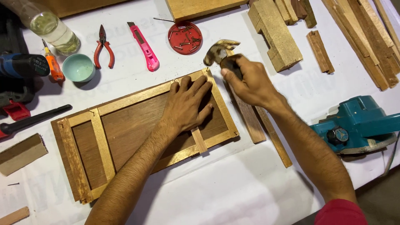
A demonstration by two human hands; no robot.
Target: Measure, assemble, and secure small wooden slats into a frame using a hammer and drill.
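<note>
Two of your hands are at work over the white-covered table (233,187), and part of what they handle is hard to see: your right hand (246,81) is wrapped shut around the dark handle of the metal claw hammer (220,51), so only its blurred head shows, just above the far right corner of the flat brown wooden panel with pale strip framing (125,129). Your left hand (187,104) lies spread and flat on that panel, covering where the short cross strip meets the far rail. The panel sits slanted in the middle of the table, a dark board edged with lighter slats, one upright slat near its left end. Two loose wooden strips (260,125) lie just beside its right edge, partly under your right wrist. Beyond it sit a round red lid holding small nails (185,38), a pink utility knife (144,43), red-handled pliers (103,52) and a small pale green bowl (78,67). A teal power planer (358,123) is cut off at the right edge.
</note>
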